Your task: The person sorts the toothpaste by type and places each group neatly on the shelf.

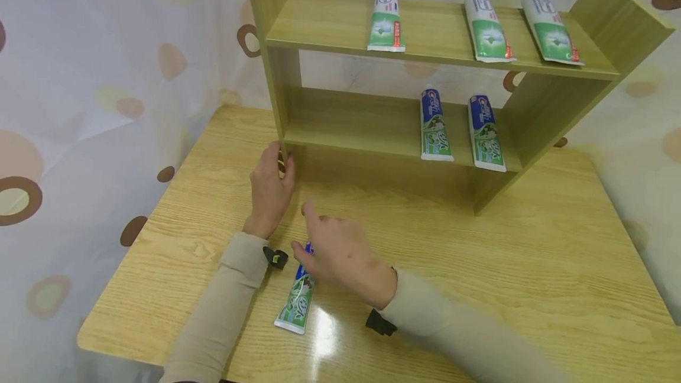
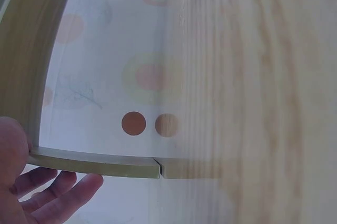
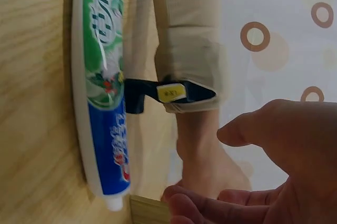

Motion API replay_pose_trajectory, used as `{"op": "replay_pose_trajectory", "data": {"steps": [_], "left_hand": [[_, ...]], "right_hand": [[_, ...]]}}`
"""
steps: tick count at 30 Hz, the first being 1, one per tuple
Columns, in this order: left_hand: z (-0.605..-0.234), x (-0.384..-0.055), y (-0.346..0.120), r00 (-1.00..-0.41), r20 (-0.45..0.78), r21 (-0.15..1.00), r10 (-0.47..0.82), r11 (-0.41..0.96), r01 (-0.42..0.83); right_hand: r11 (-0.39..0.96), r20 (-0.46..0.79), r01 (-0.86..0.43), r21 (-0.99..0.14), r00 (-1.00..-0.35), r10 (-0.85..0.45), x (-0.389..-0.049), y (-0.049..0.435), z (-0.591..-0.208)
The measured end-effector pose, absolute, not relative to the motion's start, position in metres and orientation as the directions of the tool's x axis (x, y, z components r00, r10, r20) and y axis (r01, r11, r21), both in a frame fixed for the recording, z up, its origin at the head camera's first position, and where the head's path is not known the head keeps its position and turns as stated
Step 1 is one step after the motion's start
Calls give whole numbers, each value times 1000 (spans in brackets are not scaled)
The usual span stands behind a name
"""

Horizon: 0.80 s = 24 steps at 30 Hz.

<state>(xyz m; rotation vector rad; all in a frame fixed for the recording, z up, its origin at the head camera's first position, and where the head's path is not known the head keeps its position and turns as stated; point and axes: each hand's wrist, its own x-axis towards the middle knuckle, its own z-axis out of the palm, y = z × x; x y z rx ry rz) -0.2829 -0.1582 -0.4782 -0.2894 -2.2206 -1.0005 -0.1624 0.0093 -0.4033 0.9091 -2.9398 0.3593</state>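
My left hand (image 1: 270, 191) grips the lower left side panel of a wooden shelf (image 1: 340, 117), thumb on one side and fingers on the other. The left wrist view shows the fingers (image 2: 68, 197) along the panel's edge. My right hand (image 1: 346, 253) is over the table, empty, with thumb and fingers apart. Below and beside it lies a blue and green toothpaste tube (image 1: 299, 300), its cap end partly hidden by that hand in the head view. In the right wrist view the whole tube (image 3: 105, 81) shows, apart from the hand.
Three white and green toothpaste tubes (image 1: 386, 16) lie on the shelf's top board. Two blue and green tubes (image 1: 435, 126) lie on the lower board, toward the right. The shelf stands on a wooden table (image 1: 558, 265) with patterned sheeting (image 1: 106, 135) around it.
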Motion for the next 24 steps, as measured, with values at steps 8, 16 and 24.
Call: {"op": "replay_pose_trajectory", "data": {"steps": [8,16,24], "left_hand": [[-478,-283,-158,-736,674,579,-68,667,468],[-477,-282,-158,-757,649,593,-69,669,448],[-478,-284,-158,-749,659,589,-70,668,455]], "right_hand": [[828,19,-524,-200,-847,-531,-154,3,-425],[828,24,-511,-231,-854,-520,-152,2,-439],[835,18,-490,-249,-865,-502,-153,-2,-451]]}}
